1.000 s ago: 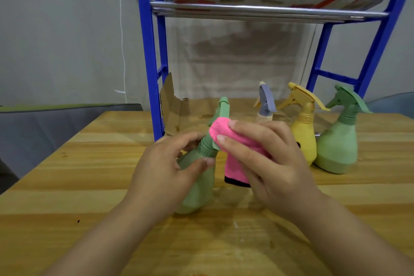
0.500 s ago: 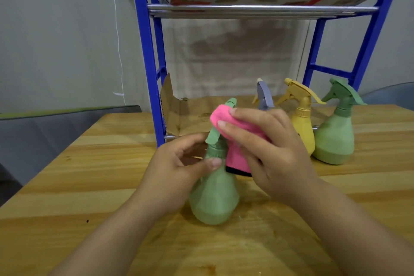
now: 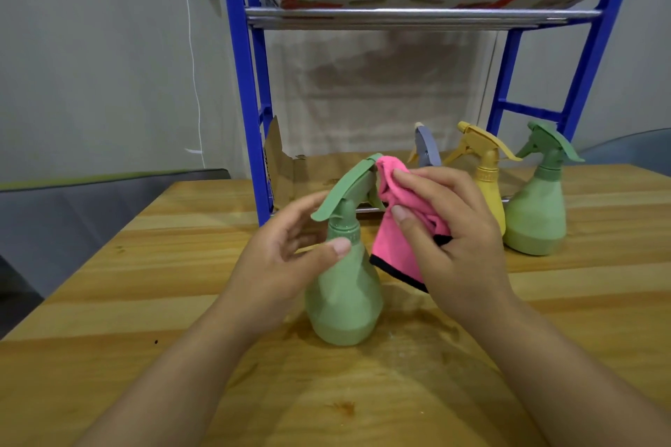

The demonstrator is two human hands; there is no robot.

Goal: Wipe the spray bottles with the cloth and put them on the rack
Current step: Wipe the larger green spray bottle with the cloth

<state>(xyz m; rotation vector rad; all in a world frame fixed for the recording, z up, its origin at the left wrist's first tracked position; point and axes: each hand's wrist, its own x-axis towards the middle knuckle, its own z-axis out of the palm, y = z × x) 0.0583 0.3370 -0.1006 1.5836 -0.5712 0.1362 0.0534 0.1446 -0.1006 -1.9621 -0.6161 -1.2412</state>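
On the desk point(image 3: 109, 301), the left hand point(image 3: 287, 265) pinches the light, smooth green bottle point(image 3: 345, 294) by its neck; the right hand point(image 3: 454, 239) clutches the soft pink cloth point(image 3: 395, 250).

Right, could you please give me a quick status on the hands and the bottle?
Left hand grips green bottle at neck, upright on table. Right hand holds pink cloth against spray head. Three bottles wait by rack.

On the desk point(image 3: 109, 301) a green spray bottle point(image 3: 345, 298) stands upright, the left hand point(image 3: 287, 258) holding its neck. The right hand point(image 3: 450, 229) presses a pink cloth point(image 3: 395, 250) against its trigger head. Three more bottles point(image 3: 533, 207) stand by the blue rack point(image 3: 243, 83).
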